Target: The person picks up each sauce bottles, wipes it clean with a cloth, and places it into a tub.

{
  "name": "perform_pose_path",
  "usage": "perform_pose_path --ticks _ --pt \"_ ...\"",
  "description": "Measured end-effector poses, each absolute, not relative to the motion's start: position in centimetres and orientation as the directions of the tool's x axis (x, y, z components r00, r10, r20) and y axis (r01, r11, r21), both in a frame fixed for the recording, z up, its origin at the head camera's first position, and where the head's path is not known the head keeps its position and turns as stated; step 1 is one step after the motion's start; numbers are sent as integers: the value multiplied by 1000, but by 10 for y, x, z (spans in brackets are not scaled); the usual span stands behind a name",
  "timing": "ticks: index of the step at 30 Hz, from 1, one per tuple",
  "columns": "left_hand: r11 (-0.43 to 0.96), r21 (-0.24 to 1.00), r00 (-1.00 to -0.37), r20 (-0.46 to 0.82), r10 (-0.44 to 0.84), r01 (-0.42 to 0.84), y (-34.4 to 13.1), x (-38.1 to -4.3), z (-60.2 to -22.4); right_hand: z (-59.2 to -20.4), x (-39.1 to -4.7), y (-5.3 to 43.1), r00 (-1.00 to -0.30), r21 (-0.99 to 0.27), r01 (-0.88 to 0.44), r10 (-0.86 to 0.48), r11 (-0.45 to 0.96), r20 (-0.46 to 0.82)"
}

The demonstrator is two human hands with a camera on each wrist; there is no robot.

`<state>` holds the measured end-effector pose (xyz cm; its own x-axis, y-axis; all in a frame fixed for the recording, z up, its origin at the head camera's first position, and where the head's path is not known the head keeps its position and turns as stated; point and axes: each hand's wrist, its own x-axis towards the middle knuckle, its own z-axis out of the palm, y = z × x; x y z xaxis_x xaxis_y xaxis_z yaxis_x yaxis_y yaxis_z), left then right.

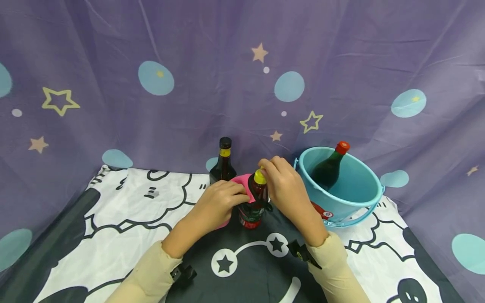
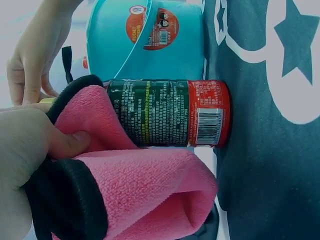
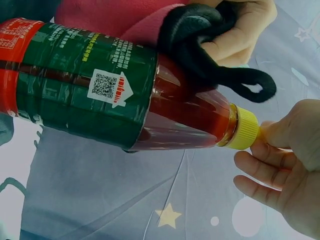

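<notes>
A sauce bottle [image 3: 85,85] with a green and red label, dark red contents and a yellow cap [image 3: 243,128] stands upright on the patterned cloth. My left hand [image 1: 220,201] grips a pink towel [image 2: 145,185] with black edging and holds it against the bottle's upper side; a black loop [image 3: 252,82] of the towel sticks out. With thumb and forefinger, my right hand [image 1: 285,185] pinches the tip of the yellow cap, its other fingers loosely bent. Part of the bottle is hidden by the towel in the head view.
Behind my left hand stands a dark bottle [image 1: 223,168] with a black cap. At the right, a light blue bucket [image 1: 360,198] holds a green bottle [image 1: 329,170] with a red cap. A purple curtain [image 1: 212,84] hangs behind everything.
</notes>
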<state>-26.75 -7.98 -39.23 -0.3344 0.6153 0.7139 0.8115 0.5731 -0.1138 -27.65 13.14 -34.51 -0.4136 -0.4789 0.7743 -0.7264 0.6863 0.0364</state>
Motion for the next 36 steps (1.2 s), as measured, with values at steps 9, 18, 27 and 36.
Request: perform_pose_path --ticks 9,18,27,36 --pt "577 -112 -370 665 648 809 -81 -267 -390 -344 -277 131 -419 36 -722 -477 691 773" --pt "589 -92 -441 573 691 803 -83 -262 -392 -345 -274 130 -439 26 -713 -475 700 763" --pt "583 -30 -492 501 712 812 -78 -267 -404 -342 -273 131 -436 26 -719 -479 695 762" --pt "590 7 -535 429 727 807 -75 -266 -408 -344 -273 132 -437 24 -717 -476 697 763"
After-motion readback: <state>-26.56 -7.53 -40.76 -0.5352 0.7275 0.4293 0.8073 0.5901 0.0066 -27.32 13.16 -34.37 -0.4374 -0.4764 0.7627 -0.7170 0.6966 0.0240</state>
